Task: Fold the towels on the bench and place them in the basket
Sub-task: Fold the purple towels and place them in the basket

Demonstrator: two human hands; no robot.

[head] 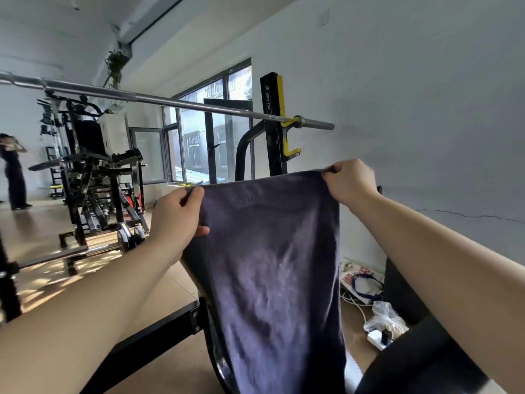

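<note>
Purple-grey and rumpled; pinching towel [270, 265] by both top corners, left hand [176, 220] and right hand [350, 180], below the barbell [170, 102], long axis hanging vertical.

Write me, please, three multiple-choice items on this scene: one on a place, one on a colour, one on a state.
1. Where do the left hand and right hand grip the towel? A: top corners. B: bottom hem. C: middle.
2. What colour is the towel? A: white. B: dark purple-grey. C: red.
3. What state is the towel in? A: folded square. B: balled up. C: hanging open.
Answers: A, each hand pinches an upper corner; B, the cloth is dark purple-grey throughout; C, it hangs spread from the hands.
</note>
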